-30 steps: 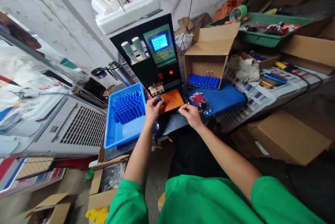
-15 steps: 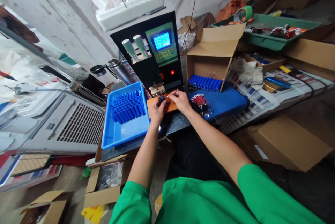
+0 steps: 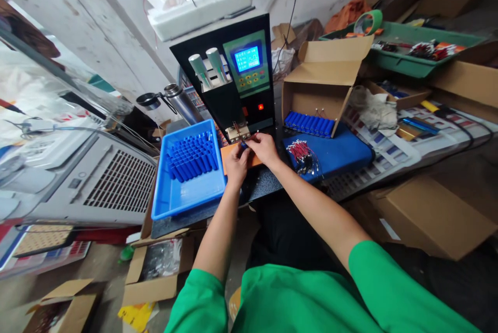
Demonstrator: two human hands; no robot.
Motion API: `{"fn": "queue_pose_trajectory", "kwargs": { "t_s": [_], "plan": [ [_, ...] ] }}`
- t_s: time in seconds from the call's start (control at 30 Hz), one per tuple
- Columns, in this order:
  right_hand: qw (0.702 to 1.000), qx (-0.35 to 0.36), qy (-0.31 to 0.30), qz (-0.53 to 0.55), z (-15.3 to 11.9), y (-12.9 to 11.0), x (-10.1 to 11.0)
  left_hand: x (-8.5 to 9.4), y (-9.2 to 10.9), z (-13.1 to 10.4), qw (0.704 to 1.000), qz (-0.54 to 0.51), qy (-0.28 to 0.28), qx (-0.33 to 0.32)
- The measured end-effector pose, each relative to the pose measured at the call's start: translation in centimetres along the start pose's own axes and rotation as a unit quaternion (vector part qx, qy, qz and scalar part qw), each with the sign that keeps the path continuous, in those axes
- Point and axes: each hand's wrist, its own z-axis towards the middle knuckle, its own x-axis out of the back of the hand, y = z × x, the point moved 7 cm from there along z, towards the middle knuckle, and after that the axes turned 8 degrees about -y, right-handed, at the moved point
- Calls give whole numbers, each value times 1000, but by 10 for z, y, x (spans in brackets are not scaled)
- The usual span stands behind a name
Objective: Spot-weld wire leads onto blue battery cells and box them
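My left hand (image 3: pixel 236 165) is closed on a blue battery cell (image 3: pixel 243 144), mostly covered by my fingers. Close beside it, my right hand (image 3: pixel 265 148) pinches a thin wire lead, whose small white end (image 3: pixel 257 131) shows above my fingers. Both hands meet over an orange block (image 3: pixel 254 160), right at the metal electrodes (image 3: pixel 237 132) of a black spot welder (image 3: pixel 229 107). Its display (image 3: pixel 248 58) glows blue. Whether the lead touches the cell cannot be made out.
Left of my hands, a blue tray (image 3: pixel 187 203) holds many blue cells. To the right, red and black leads (image 3: pixel 302 156) lie on a blue pad (image 3: pixel 342 154), before an open cardboard box (image 3: pixel 322 76) with wired cells. Behind the tray stands a steel flask (image 3: pixel 181 102).
Both hands have moved slightly forward and closer together, bringing the cell up to the electrodes. The whole view has shifted a little.
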Motion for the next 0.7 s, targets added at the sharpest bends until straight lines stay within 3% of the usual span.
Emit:
{"fn": "queue_pose_trajectory", "kwargs": {
  "t_s": [0.7],
  "plan": [
    [1000,18,-5,-4,1,0,-1,1,-10,0,1000,0,-7,-12]
  ]
}}
